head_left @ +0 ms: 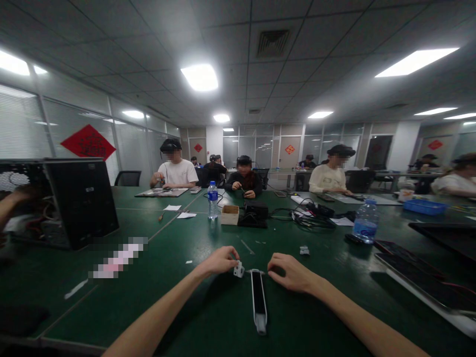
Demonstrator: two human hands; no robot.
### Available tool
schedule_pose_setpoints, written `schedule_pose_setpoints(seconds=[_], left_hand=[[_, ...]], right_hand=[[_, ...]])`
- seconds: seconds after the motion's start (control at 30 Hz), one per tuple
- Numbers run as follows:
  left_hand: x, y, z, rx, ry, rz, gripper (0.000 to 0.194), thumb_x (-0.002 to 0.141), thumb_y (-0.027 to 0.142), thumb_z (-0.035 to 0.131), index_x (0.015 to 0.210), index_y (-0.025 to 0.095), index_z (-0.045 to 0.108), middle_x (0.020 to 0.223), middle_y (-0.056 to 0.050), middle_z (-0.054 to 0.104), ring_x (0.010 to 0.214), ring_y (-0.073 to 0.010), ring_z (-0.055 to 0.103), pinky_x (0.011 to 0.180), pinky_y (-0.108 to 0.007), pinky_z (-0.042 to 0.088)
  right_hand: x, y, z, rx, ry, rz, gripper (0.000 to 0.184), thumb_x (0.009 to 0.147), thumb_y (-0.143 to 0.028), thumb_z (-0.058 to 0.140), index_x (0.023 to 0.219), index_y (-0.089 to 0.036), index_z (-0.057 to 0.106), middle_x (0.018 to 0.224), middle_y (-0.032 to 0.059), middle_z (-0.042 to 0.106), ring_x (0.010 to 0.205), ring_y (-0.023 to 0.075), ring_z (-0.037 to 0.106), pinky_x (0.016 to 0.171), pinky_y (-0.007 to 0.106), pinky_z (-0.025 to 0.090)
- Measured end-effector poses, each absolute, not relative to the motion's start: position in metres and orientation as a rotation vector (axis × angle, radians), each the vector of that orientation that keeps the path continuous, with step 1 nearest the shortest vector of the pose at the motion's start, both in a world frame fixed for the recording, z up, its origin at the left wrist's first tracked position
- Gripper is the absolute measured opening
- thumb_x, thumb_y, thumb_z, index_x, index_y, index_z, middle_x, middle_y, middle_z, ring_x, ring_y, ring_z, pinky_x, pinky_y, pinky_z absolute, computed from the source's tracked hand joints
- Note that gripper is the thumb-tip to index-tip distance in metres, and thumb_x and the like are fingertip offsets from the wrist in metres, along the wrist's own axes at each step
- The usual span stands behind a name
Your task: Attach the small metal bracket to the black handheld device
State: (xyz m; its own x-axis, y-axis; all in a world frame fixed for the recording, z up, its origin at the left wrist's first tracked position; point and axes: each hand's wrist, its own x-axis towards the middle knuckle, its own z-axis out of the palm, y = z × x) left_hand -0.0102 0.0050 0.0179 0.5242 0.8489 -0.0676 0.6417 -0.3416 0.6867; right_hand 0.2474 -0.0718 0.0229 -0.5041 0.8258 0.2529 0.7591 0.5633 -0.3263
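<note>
Left hand (222, 259): here at lower center, fingers bent down, tips touching the upper part of a small white block (238, 269); clamped on it or just resting, I can't tell.
Right hand (292, 272): just right of center, fingers curled, tips right beside a thin rod (264, 273); whether they pinch it, I can't tell.
Long strip (259, 295): lying between the forearms, white-rimmed with a dark middle, top end level with the hands, pale lower end pointing to the bottom of the frame; the white block sits just left of its top.
Silver piece (304, 251): up and right of the right hand, well apart from it.
Green table (174, 297): plenty of surface between left forearm and seam, more stretching ahead of both hands toward the box (229, 216) and black cables (318, 218).
Left limit: a computer case (87, 203) at middle left, a co-worker's arm (13, 206) reaching into it from the frame's edge.
Right limit: a water bottle (366, 223) upright, then a dark flat panel (420, 282) at lower right, its pale edge slanting toward the right forearm.
Far side: three people seated across the upper middle.
</note>
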Motion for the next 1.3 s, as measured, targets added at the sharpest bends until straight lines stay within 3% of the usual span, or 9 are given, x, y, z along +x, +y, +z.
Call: schedule_pose_setpoints(seconds=[0.33,0.53,0.77,0.9,1.0,1.13,1.3], left_hand=[[-0.004,0.003,0.008,1.962,1.192,0.43,0.019,0.08,0.023,0.055,0.095,0.013,0.053,0.07,-0.001,0.061,0.054,-0.0098,0.053,0.047,-0.018,0.04],[0.005,-0.002,-0.002,1.834,1.16,0.518,0.016,0.081,0.022,0.055,0.093,0.013,0.049,0.065,-0.001,0.061,0.054,-0.0108,0.058,0.05,-0.021,0.047],[0.006,-0.013,0.012,2.058,1.127,0.376,0.017,0.078,0.022,0.057,0.094,0.014,0.054,0.071,-0.001,0.063,0.059,-0.0115,0.06,0.053,-0.02,0.047],[0.005,-0.021,0.027,2.312,1.134,0.294,0.022,0.079,0.028,0.057,0.097,0.016,0.057,0.085,-0.003,0.063,0.068,-0.0135,0.06,0.059,-0.022,0.046],[0.006,-0.027,0.034,2.533,1.101,0.267,0.019,0.077,0.028,0.06,0.092,0.017,0.06,0.097,-0.005,0.06,0.081,-0.0167,0.058,0.068,-0.025,0.045],[0.008,-0.03,0.035,2.645,1.031,0.19,0.016,0.081,0.025,0.055,0.093,0.016,0.06,0.094,-0.006,0.059,0.088,-0.0188,0.056,0.074,-0.027,0.044],[0.007,-0.026,0.028,2.726,0.964,0.198,0.017,0.084,0.026,0.05,0.095,0.016,0.058,0.1,-0.006,0.056,0.089,-0.0181,0.055,0.073,-0.027,0.044]], right_hand=[[0.241,-0.071,0.018,-1.229,-2.411,0.289,0.018,0.086,-0.028,0.048,0.086,-0.018,0.064,0.088,0.0035,0.06,0.077,0.0154,0.056,0.072,0.028,0.047],[0.237,-0.071,0.011,-1.187,-2.413,0.262,0.016,0.085,-0.023,0.049,0.084,-0.017,0.063,0.084,0.0038,0.06,0.074,0.015,0.055,0.07,0.027,0.046],[0.243,-0.068,0.018,-1.247,-2.444,0.254,0.023,0.086,-0.035,0.048,0.088,-0.019,0.065,0.089,0.0045,0.061,0.079,0.0179,0.055,0.073,0.031,0.046],[0.269,-0.053,0.022,-1.4,-2.408,-0.058,0.029,0.088,-0.037,0.043,0.096,-0.019,0.064,0.097,0.0081,0.061,0.088,0.022,0.056,0.082,0.037,0.044],[0.303,-0.038,0.018,-1.681,-2.288,-0.269,0.029,0.084,-0.032,0.046,0.101,-0.016,0.064,0.106,0.0138,0.058,0.093,0.0271,0.056,0.08,0.04,0.044],[0.346,-0.025,0.005,-1.941,-2.315,-0.132,0.026,0.082,-0.027,0.048,0.099,-0.017,0.063,0.101,0.0134,0.06,0.09,0.0263,0.058,0.073,0.035,0.046],[0.368,-0.014,-0.005,-1.935,-2.357,0.024,0.02,0.079,-0.021,0.048,0.09,-0.018,0.065,0.093,0.0108,0.063,0.084,0.0232,0.061,0.07,0.03,0.046]])
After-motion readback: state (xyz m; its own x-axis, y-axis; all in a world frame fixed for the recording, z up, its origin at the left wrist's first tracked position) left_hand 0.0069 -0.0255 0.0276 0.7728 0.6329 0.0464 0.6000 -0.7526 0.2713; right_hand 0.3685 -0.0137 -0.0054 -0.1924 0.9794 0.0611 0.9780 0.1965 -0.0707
